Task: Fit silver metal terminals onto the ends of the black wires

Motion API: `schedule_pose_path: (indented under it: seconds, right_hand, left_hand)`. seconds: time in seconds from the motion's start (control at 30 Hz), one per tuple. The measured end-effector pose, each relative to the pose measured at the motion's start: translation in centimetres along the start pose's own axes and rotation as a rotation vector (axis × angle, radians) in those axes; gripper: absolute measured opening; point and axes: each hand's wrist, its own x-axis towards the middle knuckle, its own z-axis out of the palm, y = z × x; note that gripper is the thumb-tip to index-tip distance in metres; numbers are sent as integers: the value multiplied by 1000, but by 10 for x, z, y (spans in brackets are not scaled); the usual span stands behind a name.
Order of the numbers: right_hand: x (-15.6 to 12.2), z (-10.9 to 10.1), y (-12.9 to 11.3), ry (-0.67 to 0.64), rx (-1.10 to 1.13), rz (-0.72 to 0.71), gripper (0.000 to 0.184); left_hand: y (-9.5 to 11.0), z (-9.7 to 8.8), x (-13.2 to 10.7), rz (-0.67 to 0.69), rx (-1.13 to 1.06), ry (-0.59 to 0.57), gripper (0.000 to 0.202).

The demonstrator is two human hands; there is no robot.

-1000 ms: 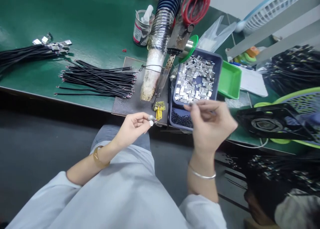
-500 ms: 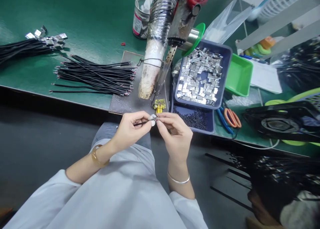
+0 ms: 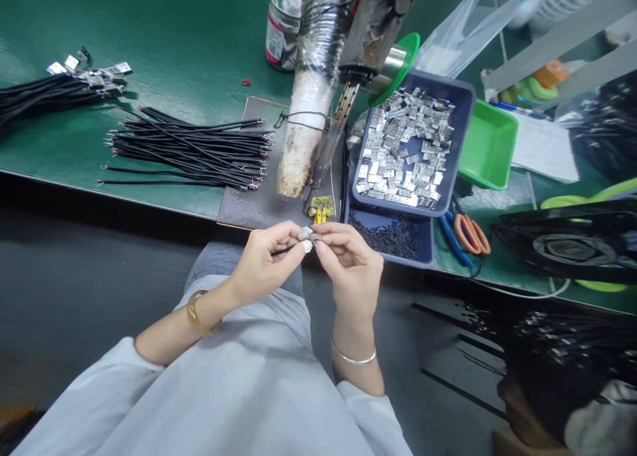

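Note:
My left hand (image 3: 271, 260) pinches a short black cable (image 3: 283, 249) near its end, between thumb and forefinger. White wrapping covers its fingertips. Against it, my right hand (image 3: 351, 263) is closed at the fingertips on the thin wire ends (image 3: 313, 241) of that cable. Fingers hide most of the wire ends. Just beyond the hands is a yellow clip (image 3: 320, 213) with a stained pad, under the slotted metal tip of a soldering iron (image 3: 343, 111). Beside that tip hangs a plastic-wrapped duct (image 3: 303, 124).
Black cables (image 3: 189, 147) lie on the green bench (image 3: 174, 31), with metal-ended cables (image 3: 94, 81) further left. On the right stand a blue tray of metal connectors (image 3: 405, 151), a lower tray of small black tubes (image 3: 391, 237), a green tray (image 3: 490, 144), orange-handled pliers (image 3: 472, 235) and a black fan (image 3: 567, 237).
Both hands stay together at the cable end, with the fingers shifted slightly. The red strands that showed between the fingertips are now mostly covered. The view has moved a little.

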Motion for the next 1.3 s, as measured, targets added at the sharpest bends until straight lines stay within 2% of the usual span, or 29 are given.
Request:
schedule_pose_path:
  seconds: [0.07, 0.17, 0.27, 0.43, 0.53, 0.63, 0.7, 0.9, 1.0, 1.13, 1.2, 1.3]
  right_hand:
    - [-2, 2, -1, 42, -85, -61, 10]
    - [-4, 3, -1, 83, -274, -226, 15]
    - [-6, 1, 1, 102, -325, -316, 19]
    - [-10, -1, 2, 192, -119, -300, 16]
    - [-11, -1, 0, 181, -43, -202, 9]
    - [-11, -1, -2, 179, 16, -102, 11]
    - [-10, -1, -2, 170, 32, -85, 12]
    - [-11, 0, -3, 209, -74, -168, 10]
    - [-13, 1, -3, 250, -166, -295, 12]
    - [-14, 3, 0, 172, -311, -457, 21]
    - [-13, 5, 3, 181, -309, -425, 18]
    - [-11, 6, 6, 206, -201, -279, 12]
  left_hand:
    - [0, 0, 1, -20, -39, -22, 24]
    - [-1, -2, 2, -32, -84, -43, 31]
    - [-1, -3, 2, -53, -103, -46, 32]
    - [3, -3, 1, -76, -90, -44, 25]
    - [5, -4, 1, -96, -82, -14, 25]
    - [3, -5, 2, -92, -96, 39, 28]
    - [0, -6, 3, -78, -112, 58, 29]
    - [-4, -6, 4, -87, -150, 56, 21]
    - [-1, -6, 5, -115, -136, 61, 17]
    - [2, -7, 7, -137, -124, 84, 14]
    - [3, -7, 9, -128, -127, 81, 14]
    - [5, -6, 11, -96, -145, 74, 17]
